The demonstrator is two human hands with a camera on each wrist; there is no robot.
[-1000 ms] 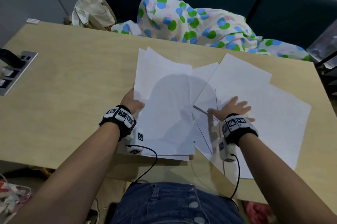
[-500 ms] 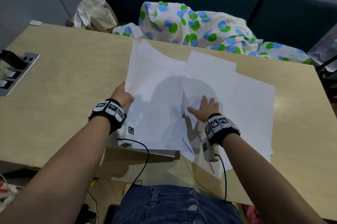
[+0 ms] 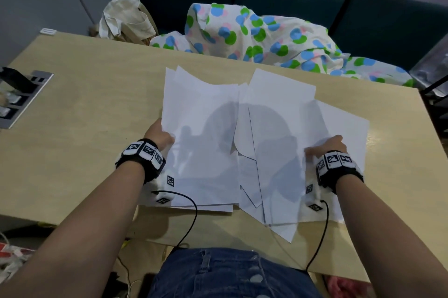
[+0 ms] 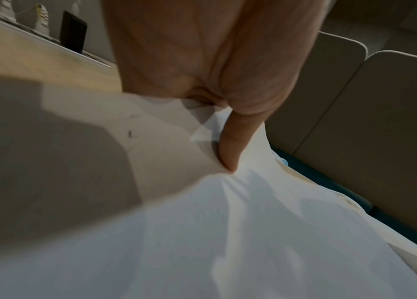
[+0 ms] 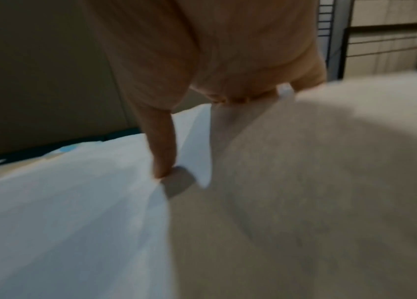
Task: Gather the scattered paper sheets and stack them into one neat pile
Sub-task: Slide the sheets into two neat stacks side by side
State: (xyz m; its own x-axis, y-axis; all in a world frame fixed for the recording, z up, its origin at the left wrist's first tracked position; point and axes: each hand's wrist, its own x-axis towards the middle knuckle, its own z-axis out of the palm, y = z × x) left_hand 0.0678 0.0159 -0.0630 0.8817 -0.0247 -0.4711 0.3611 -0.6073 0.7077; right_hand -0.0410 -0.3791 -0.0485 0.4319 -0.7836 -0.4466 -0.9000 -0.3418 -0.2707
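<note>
Several white paper sheets lie on the wooden table (image 3: 84, 103) in two overlapping groups. My left hand (image 3: 158, 136) grips the left edge of the left group (image 3: 201, 127); its thumb (image 4: 228, 149) presses a crease into the top sheet (image 4: 253, 242), and the other fingers are hidden. My right hand (image 3: 324, 146) is at the right side of the right group (image 3: 286, 132), its thumb (image 5: 164, 153) pinching down on a sheet's edge (image 5: 61, 212). One more sheet (image 3: 354, 127) reaches out further right beneath that hand. A corner of paper (image 3: 283, 232) hangs over the near table edge.
A dotted cloth (image 3: 266, 35) and a cream bag (image 3: 126, 16) sit past the table's far edge. A metal socket panel (image 3: 21, 98) is set into the table at far left. Black wrist cables (image 3: 191, 212) trail over the near edge towards my lap.
My right hand left the middle of the sheets and went right, to the right group's side. The right sheets have been drawn in towards the left group. My left hand kept its hold.
</note>
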